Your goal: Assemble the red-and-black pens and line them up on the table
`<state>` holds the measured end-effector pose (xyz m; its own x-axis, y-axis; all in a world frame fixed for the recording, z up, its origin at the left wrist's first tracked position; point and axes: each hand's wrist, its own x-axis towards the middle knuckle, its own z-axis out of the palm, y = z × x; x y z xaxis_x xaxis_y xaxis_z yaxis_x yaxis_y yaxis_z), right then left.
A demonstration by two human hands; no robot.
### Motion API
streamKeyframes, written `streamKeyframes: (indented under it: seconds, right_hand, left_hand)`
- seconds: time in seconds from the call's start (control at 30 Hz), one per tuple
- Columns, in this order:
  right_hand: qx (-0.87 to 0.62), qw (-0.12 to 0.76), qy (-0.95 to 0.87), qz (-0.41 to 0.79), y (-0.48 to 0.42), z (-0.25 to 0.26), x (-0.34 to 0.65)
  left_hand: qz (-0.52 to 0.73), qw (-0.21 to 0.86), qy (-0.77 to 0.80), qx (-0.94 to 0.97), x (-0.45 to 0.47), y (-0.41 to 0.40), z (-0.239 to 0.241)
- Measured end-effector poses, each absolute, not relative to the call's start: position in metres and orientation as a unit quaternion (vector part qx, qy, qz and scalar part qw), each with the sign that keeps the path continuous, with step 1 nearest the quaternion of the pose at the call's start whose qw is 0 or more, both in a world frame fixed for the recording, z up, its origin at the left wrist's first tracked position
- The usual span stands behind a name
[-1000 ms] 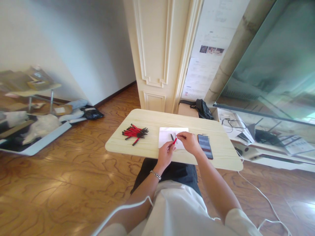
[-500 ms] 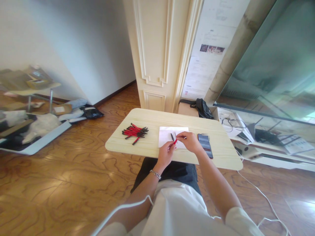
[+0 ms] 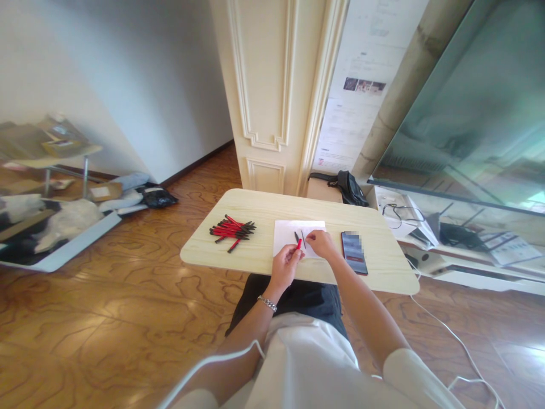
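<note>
My left hand (image 3: 285, 264) is closed round a red pen barrel (image 3: 298, 245) above a white sheet of paper (image 3: 286, 236) on the light wooden table (image 3: 255, 255). My right hand (image 3: 321, 243) is pinched just to the right of the barrel's tip; what its fingers hold is too small to name. A small black pen part (image 3: 297, 236) and a thin refill (image 3: 303, 238) lie on the paper beside the hands. A pile of several red and black pens (image 3: 231, 228) rests on the table to the left.
A dark phone (image 3: 353, 253) lies on the table right of my right hand. A black bag (image 3: 349, 188) sits on a low stand behind the table. Clutter lies on the floor at left (image 3: 63, 221), and a white cable (image 3: 451, 335) trails at right.
Both hands stay over the paper with the red barrel; my right hand has drawn slightly closer to the barrel's tip. The view has shifted a little.
</note>
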<state>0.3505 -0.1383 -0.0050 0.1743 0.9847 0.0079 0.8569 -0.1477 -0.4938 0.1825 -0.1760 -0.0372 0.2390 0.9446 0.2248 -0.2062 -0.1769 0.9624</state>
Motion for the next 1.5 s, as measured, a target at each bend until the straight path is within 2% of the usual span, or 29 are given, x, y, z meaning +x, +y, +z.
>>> streamKeyframes:
  seconds: [0.2,0.37,0.47,0.63,0.7,0.77,0.9,1.3,1.5]
  right_hand:
    - [-0.796,0.099,-0.584,0.124,-0.119,-0.01,0.33]
    - [-0.812,0.096,-0.561,0.128,-0.114,-0.01,0.332]
    - [-0.78,0.188,-0.568,0.184,-0.116,-0.006,0.341]
    - [-0.619,0.514,-0.483,0.344,-0.131,0.012,0.347]
    - [-0.557,0.586,-0.459,0.368,-0.138,0.022,0.344]
    - [-0.523,0.615,-0.457,0.373,-0.143,0.03,0.34]
    - [-0.518,0.616,-0.472,0.361,-0.146,0.034,0.333]
    - [-0.572,0.51,-0.532,0.36,-0.161,0.012,0.326]
    - [-0.575,0.504,-0.531,0.367,-0.166,0.01,0.325]
  left_hand:
    - [0.53,0.556,0.33,0.549,0.181,-0.173,-0.039]
    - [0.527,0.554,0.328,0.555,0.18,-0.172,-0.041]
    - [0.527,0.557,0.327,0.553,0.18,-0.172,-0.042]
    - [0.526,0.562,0.326,0.55,0.182,-0.172,-0.044]
    - [0.526,0.558,0.328,0.552,0.183,-0.172,-0.044]
    - [0.524,0.555,0.329,0.556,0.183,-0.172,-0.044]
    - [0.517,0.556,0.331,0.56,0.183,-0.172,-0.043]
    - [0.516,0.565,0.325,0.556,0.183,-0.171,-0.05]
    - [0.515,0.569,0.32,0.555,0.183,-0.17,-0.05]
